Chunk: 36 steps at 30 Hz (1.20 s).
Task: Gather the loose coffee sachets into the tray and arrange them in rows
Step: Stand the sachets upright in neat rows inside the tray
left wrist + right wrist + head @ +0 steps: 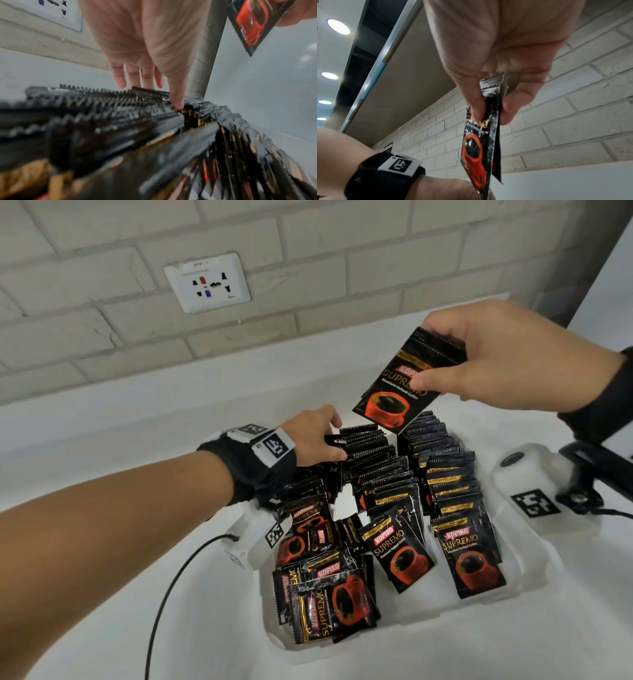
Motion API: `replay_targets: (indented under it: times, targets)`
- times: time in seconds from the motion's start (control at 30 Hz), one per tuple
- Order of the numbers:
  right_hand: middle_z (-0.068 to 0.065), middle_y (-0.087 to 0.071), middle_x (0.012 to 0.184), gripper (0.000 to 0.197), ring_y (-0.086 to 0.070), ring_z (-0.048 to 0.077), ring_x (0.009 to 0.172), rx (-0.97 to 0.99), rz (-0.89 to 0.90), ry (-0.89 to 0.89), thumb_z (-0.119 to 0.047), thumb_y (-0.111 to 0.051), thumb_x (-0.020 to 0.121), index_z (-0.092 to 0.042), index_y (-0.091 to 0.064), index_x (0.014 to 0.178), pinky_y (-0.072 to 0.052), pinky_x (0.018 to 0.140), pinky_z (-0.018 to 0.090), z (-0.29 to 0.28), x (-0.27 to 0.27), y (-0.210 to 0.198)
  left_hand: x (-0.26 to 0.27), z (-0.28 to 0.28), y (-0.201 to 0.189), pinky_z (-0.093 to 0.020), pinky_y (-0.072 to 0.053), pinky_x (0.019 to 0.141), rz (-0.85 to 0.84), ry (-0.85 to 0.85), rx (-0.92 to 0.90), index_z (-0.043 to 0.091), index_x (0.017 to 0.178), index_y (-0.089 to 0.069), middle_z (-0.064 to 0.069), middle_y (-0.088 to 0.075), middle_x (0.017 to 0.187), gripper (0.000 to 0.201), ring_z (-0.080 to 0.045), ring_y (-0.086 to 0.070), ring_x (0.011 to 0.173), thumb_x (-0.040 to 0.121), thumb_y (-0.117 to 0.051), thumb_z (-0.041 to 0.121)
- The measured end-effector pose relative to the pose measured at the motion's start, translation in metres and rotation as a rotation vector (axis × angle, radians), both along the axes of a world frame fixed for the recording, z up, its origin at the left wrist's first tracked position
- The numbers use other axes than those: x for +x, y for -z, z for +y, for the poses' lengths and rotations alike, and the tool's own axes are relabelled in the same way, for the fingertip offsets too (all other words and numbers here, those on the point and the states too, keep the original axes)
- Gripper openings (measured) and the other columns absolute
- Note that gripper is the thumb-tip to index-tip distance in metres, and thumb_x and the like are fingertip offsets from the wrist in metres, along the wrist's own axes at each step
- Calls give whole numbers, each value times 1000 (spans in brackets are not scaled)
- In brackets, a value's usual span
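Your right hand (507,361) is raised above the far end of the white tray (534,580), thumb in front and fingers behind, pinching a small stack of black coffee sachets (407,381) near their serrated top edge — from the right wrist view you can see more than one packet pressed together between thumb and fingertips (510,106), hanging down with the red cup print facing the camera. The stack hangs in the air, tilted, clear of the packets below it. Your left hand (315,436) is down at the far left of the tray, fingers straight and a little spread, their tips resting on the upright tops of the back row of sachets (363,443); the left wrist view shows the thumb (176,97) dipping into the gap beside that row and the other fingers lying along the serrated edges, not curled round anything. Inside the tray, two rows of sachets (442,491) stand on edge and lean toward you on the right and in the middle, while a loose heap of sachets (322,587) lies flat and crisscrossed in the near left corner. The tray sits on a white counter (102,419) under a pale brick wall (308,251) with a power socket (207,284) — a black cable (164,604) trails across the counter beneath your left forearm.
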State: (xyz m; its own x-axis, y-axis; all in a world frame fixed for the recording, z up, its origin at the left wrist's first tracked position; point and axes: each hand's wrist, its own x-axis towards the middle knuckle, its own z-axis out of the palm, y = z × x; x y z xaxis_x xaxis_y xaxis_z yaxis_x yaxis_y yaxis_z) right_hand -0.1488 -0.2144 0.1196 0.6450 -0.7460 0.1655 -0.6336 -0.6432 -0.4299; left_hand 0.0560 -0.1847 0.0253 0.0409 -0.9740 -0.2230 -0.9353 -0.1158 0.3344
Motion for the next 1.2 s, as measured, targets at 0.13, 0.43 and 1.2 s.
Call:
replay_targets:
  times: [0.13, 0.43, 1.2]
  targets:
    - [-5, -58, 68, 11, -53, 7, 62, 6, -12, 13, -23, -66, 82, -17, -59, 87, -39, 55, 25, -1, -3, 1, 1, -1, -3, -23, -40, 82, -16, -2, -3, 14, 117, -50, -2, -59, 116, 38, -15, -54, 99, 85, -65, 29]
    - [-5, -58, 71, 10, -51, 4, 56, 25, 23, -31, -23, -65, 83, -17, -59, 89, -39, 52, 20, -4, 17, 4, 12, 1, -7, -28, -44, 86, -135, -7, 28, 15, 107, -60, -1, -61, 113, 22, -18, -56, 102, 89, -59, 27]
    - [13, -63, 100, 31, -53, 22, 80, -48, 573, -291, -13, -64, 84, -1, -59, 113, -33, 50, 24, -23, 157, 54, 36, 39, -20, -29, -39, 94, -170, 28, 291, 21, 133, -47, -2, -62, 115, 47, -15, -53, 97, 94, -42, 47]
